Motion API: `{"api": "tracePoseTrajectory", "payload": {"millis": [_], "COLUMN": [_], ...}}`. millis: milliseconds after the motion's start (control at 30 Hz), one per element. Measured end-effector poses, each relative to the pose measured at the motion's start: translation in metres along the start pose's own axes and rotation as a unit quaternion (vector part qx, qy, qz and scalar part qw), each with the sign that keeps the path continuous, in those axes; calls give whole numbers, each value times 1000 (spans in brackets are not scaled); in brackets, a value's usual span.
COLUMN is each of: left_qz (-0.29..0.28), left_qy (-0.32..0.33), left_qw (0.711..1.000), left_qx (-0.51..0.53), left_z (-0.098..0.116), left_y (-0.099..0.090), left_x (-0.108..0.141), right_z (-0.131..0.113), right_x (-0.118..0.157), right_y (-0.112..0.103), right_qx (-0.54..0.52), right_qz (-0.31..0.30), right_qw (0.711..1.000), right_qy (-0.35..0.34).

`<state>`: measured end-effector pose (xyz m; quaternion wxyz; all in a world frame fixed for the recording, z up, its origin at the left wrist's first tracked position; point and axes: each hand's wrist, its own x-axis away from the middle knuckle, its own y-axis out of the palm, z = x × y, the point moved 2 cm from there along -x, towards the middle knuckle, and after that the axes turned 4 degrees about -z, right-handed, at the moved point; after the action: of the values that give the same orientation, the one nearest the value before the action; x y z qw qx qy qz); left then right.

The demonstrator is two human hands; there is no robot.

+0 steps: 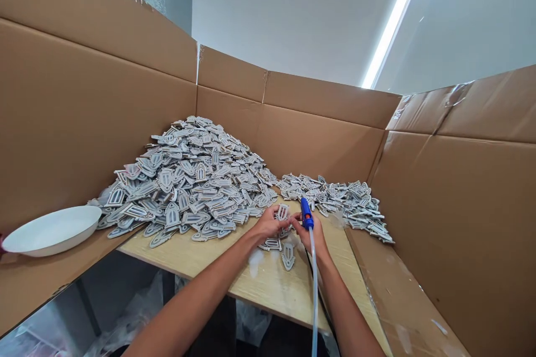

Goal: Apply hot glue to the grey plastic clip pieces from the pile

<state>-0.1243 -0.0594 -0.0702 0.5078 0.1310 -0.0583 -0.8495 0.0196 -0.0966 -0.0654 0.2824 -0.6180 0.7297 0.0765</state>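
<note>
My left hand (270,224) pinches a small grey arched plate (282,212) with slots cut through it, held upright above the table. In my right hand (316,234) is a blue glue gun (307,213); a long translucent stick (314,290) runs from its back toward me. My right fingertips meet the left ones at the plate's edge, so the exact contact is hidden. Just below the hands lies a loose grey arched plate (288,256), with a few more (272,244) partly covered by my left hand.
A large heap of similar plates (201,178) rises at the left, and a lower pile (355,200) lies at the back right. Cardboard walls (326,128) enclose the wooden table (268,281). A white bowl (54,231) sits at far left. A black cable (321,295) trails beside the stick.
</note>
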Motion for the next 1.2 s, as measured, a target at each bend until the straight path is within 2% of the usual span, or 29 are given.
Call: {"api": "tracePoseTrajectory", "payload": {"millis": [133,267,467,733,900,1033,1200], "left_qz": [0,1,-50,-102,-119,-125,-117], "left_qy": [20,58,63,29,18,34,33], "left_qw": [998,991,990,988,987,986,985], "left_qx": [-57,-120,-119,-110,-109,-108,-123], "left_z": [0,3,-2,-13,-12,-11,-12], "left_y": [2,3,4,3,3,3,5], "left_x": [1,2,-2,-2,1,0,-1], "right_z": [-2,-7,-17,-22,-24,-25,-26], "right_x": [1,4,7,9,9,9,10], "right_y": [-4,-5,-4,-10,-9,-7,-6], "right_qx": [34,78,125,165,169,167,172], "right_qz": [10,-25,-18,26,36,32,16], "right_qw": [999,997,992,985,984,985,985], "right_qy": [-4,-9,-23,-35,-35,-32,-24]}}
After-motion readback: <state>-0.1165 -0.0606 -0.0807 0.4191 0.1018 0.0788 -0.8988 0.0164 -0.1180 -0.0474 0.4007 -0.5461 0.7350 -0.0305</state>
